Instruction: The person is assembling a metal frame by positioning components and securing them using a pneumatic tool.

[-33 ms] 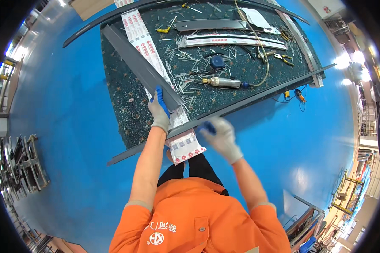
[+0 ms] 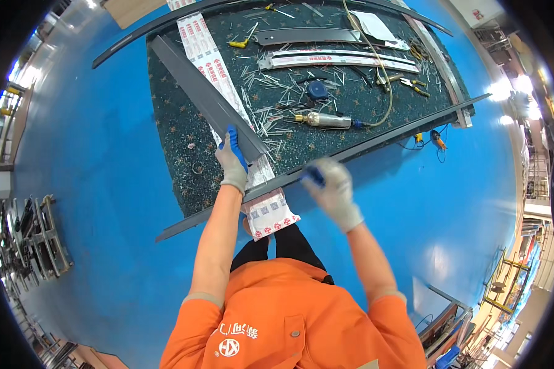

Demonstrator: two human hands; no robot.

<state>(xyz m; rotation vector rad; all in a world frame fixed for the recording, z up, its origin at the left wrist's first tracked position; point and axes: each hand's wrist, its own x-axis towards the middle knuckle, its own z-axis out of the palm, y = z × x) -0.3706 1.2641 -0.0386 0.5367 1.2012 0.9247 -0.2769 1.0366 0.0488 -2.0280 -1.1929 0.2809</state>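
Note:
My left hand (image 2: 232, 160), in a grey glove with a blue palm, is closed round the near end of a wide dark grey metal profile (image 2: 206, 98). That profile slants away to the far left over the green-covered table (image 2: 177, 132). My right hand (image 2: 333, 189), gloved the same way, is in the air near a long thin dark grey bar (image 2: 381, 141) along the table's near edge. Motion smears its fingers, and I cannot see whether it holds anything. Beneath the profile and the bar runs a white strip with red print (image 2: 217, 71), its near end sticking out towards me.
An air tool (image 2: 326, 120) with a hose lies mid-table beside a blue round-cornered object (image 2: 317, 90) and many scattered thin sticks. Farther back are two metal strips (image 2: 308, 37), pliers (image 2: 415, 85) and a yellow-handled tool (image 2: 240, 44). A rack of profiles (image 2: 34, 240) stands left.
My right hand has shifted slightly to the right and up, away from the printed strip's near end. My left hand and the profile have stayed in place.

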